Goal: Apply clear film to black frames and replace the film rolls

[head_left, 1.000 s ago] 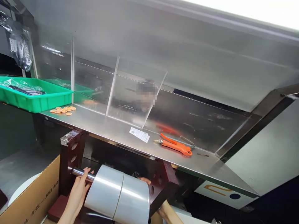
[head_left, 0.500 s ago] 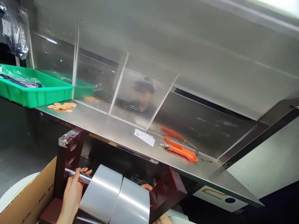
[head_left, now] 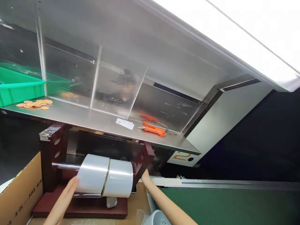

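Observation:
Two rolls of clear film [head_left: 105, 176] sit side by side on a steel shaft [head_left: 67, 166] held between the dark red uprights of a stand [head_left: 50, 156]. My left hand [head_left: 70, 187] lies with fingers stretched flat against the left end of the left roll, below the shaft. My right hand [head_left: 145, 177] reaches up behind the right upright [head_left: 142, 161]; its fingers are hidden there. The stand's base [head_left: 77, 211] rests on a low surface.
A steel shelf [head_left: 93, 118] runs above the stand, bearing orange discs [head_left: 35, 103], a paper label [head_left: 125, 124] and an orange-handled tool [head_left: 153, 129]. A green tray [head_left: 16, 90] is at its left end. A cardboard box [head_left: 18, 193] stands left; a green belt [head_left: 234, 203] lies right.
My left hand has let go of the shaft and dropped to the side of the left roll. The view has pulled back and swung right, showing the whole stand and the green belt.

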`<move>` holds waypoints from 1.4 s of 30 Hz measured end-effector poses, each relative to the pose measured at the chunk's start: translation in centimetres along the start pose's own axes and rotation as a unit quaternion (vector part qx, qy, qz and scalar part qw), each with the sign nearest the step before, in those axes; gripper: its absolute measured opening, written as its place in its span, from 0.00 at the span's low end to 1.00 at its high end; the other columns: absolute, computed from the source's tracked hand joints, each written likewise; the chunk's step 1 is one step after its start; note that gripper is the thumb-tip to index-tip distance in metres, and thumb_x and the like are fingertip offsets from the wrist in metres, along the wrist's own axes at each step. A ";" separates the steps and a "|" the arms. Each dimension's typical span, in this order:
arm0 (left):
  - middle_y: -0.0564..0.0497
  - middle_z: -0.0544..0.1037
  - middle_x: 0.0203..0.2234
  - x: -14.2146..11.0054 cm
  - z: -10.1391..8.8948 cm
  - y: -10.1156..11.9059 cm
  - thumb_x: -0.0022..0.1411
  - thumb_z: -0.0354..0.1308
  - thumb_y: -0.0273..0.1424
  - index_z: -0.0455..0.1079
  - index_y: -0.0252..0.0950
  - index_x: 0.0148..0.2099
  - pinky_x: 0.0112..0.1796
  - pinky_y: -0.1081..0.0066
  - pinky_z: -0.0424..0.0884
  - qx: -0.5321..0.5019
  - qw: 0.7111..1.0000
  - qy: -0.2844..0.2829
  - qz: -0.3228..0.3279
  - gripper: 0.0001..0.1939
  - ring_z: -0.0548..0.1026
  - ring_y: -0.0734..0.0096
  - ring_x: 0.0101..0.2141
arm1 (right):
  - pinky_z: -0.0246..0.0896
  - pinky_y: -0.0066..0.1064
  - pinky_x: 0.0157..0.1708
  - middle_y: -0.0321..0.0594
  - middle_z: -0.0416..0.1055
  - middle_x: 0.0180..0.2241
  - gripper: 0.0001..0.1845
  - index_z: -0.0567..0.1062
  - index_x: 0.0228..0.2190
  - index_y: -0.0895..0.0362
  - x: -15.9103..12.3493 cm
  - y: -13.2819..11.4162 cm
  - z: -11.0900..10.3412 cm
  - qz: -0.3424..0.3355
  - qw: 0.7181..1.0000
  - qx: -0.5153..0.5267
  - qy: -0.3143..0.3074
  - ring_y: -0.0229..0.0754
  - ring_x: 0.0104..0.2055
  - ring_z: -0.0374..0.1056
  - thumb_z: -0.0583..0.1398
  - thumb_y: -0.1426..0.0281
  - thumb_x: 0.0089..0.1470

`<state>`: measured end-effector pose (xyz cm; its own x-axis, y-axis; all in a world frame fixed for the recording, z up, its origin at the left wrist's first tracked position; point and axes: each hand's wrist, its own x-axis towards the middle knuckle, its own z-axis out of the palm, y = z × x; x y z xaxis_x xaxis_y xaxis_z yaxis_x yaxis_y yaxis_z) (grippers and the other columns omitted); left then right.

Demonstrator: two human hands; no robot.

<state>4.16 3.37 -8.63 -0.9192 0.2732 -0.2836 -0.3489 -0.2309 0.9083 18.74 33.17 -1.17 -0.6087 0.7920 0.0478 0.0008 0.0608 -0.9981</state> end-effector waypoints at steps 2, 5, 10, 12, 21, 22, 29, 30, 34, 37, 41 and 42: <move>0.46 0.79 0.45 -1.1 -0.7 0.1 0.37 0.71 0.47 0.76 0.40 0.40 0.62 0.55 0.47 0.040 0.999 -0.031 0.008 0.27 0.63 0.45 0.59 | 0.65 0.38 0.43 0.38 0.71 0.37 0.10 0.73 0.36 0.59 -1.0 -1.1 -1.0 -0.039 0.999 -0.027 0.011 0.41 0.39 0.68 0.60 0.64 0.59; 0.47 0.79 0.46 -1.6 -1.4 0.8 0.43 0.69 0.47 0.74 0.40 0.44 0.59 0.56 0.54 0.059 0.995 -0.084 0.014 0.27 0.68 0.49 0.55 | 0.60 0.37 0.46 0.36 0.70 0.33 0.10 0.71 0.34 0.56 -3.8 -2.8 -2.1 -0.097 0.993 -0.056 0.034 0.42 0.39 0.66 0.62 0.64 0.53; 0.47 0.79 0.41 -0.4 -2.6 1.7 0.50 0.65 0.47 0.72 0.38 0.46 0.46 0.60 0.70 0.040 0.994 -0.098 0.026 0.25 0.74 0.58 0.46 | 0.60 0.34 0.45 0.37 0.68 0.34 0.10 0.70 0.36 0.54 -11.1 -3.5 -0.4 -0.163 0.982 -0.081 0.044 0.42 0.39 0.65 0.58 0.63 0.54; 0.47 0.78 0.41 0.3 -3.4 1.6 0.54 0.63 0.44 0.71 0.36 0.46 0.43 0.59 0.71 0.027 0.995 -0.084 0.040 0.21 0.75 0.61 0.43 | 0.63 0.33 0.41 0.37 0.70 0.33 0.09 0.70 0.36 0.54 -13.8 -1.8 1.8 -0.163 0.982 -0.090 0.022 0.42 0.36 0.67 0.57 0.65 0.53; 0.47 0.73 0.44 1.8 -6.3 2.4 0.60 0.60 0.38 0.70 0.36 0.44 0.48 0.51 0.68 -0.005 0.998 -0.013 0.054 0.13 0.71 0.59 0.47 | 0.68 0.34 0.37 0.43 0.69 0.38 0.22 0.67 0.49 0.56 -16.9 4.3 6.7 -0.149 0.971 -0.179 0.054 0.43 0.36 0.68 0.54 0.74 0.50; 0.47 0.73 0.46 1.6 -6.4 2.5 0.60 0.60 0.38 0.70 0.36 0.45 0.49 0.49 0.66 -0.008 0.998 -0.011 0.054 0.14 0.70 0.58 0.49 | 0.67 0.36 0.41 0.44 0.68 0.40 0.25 0.65 0.53 0.56 -16.5 3.9 6.1 -0.159 0.965 -0.196 0.067 0.44 0.39 0.67 0.53 0.74 0.52; 0.47 0.71 0.50 -0.8 -7.7 0.5 0.59 0.61 0.37 0.67 0.38 0.50 0.44 0.56 0.70 -0.021 1.000 -0.005 0.010 0.18 0.72 0.60 0.47 | 0.61 0.36 0.40 0.39 0.68 0.32 0.19 0.72 0.47 0.52 -15.1 1.6 4.0 -0.194 0.927 -0.317 0.050 0.47 0.37 0.65 0.57 0.73 0.52; 0.47 0.73 0.48 -1.3 -7.8 0.0 0.59 0.61 0.37 0.67 0.37 0.49 0.41 0.59 0.71 -0.022 1.000 -0.011 -0.006 0.17 0.73 0.62 0.44 | 0.61 0.35 0.39 0.38 0.68 0.31 0.17 0.73 0.46 0.53 -14.9 1.4 4.1 -0.197 0.922 -0.329 0.052 0.46 0.37 0.65 0.56 0.73 0.53; 0.50 0.77 0.38 -2.6 -8.4 -2.1 0.63 0.57 0.33 0.70 0.35 0.45 0.33 0.68 0.71 -0.028 0.997 -0.033 -0.067 0.10 0.76 0.69 0.34 | 0.58 0.32 0.37 0.37 0.69 0.29 0.10 0.74 0.37 0.53 -13.8 0.5 4.2 -0.212 0.905 -0.365 0.056 0.44 0.34 0.65 0.54 0.72 0.58; 0.52 0.77 0.34 -2.9 -8.9 -3.3 0.63 0.56 0.29 0.70 0.34 0.40 0.32 0.69 0.71 -0.036 0.995 -0.026 -0.089 0.05 0.76 0.71 0.31 | 0.56 0.31 0.36 0.36 0.69 0.26 0.09 0.75 0.32 0.52 -13.7 0.3 4.0 -0.224 0.896 -0.380 0.039 0.44 0.33 0.65 0.55 0.72 0.57; 0.54 0.75 0.30 -3.2 -10.1 -4.7 0.63 0.56 0.30 0.69 0.34 0.36 0.32 0.67 0.72 -0.044 0.995 -0.001 -0.094 0.05 0.75 0.71 0.30 | 0.56 0.30 0.35 0.35 0.69 0.24 0.08 0.75 0.28 0.52 -16.4 2.4 3.4 -0.228 0.896 -0.381 0.001 0.43 0.32 0.66 0.57 0.74 0.54; 0.54 0.75 0.29 -3.4 -10.4 -5.1 0.63 0.56 0.31 0.69 0.34 0.36 0.33 0.67 0.72 -0.043 0.995 0.004 -0.092 0.05 0.75 0.71 0.30 | 0.56 0.30 0.35 0.34 0.69 0.24 0.08 0.75 0.27 0.52 -17.6 3.1 3.3 -0.226 0.898 -0.377 -0.005 0.43 0.31 0.66 0.57 0.74 0.54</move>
<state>7.13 -6.11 -15.46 -0.8393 0.3117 -0.4454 -0.5257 -0.2565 0.8111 26.85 17.46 -5.25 -0.6896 0.5772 0.4373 0.2856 0.7717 -0.5682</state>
